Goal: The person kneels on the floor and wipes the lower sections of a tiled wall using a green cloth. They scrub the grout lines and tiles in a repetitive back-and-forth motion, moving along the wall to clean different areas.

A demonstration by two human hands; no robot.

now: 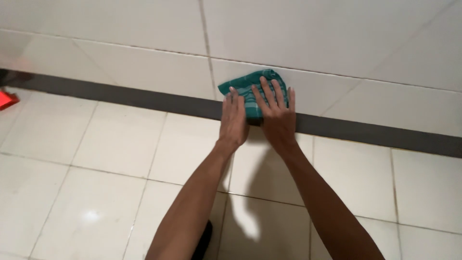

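A crumpled teal cloth (250, 88) lies pressed against the foot of a white tiled wall (144, 33), just above a dark grey skirting strip (144, 98). My right hand (276, 108) is flat on the cloth with its fingers spread. My left hand (233, 118) lies beside it, fingers together, its fingertips touching the cloth's left edge. Both forearms reach in from the bottom of the head view.
The floor (96, 159) is made of pale square tiles with grey joints. A red object (7, 99) lies at the far left edge near the skirting. A dark shape (204, 240) shows under my left forearm at the bottom.
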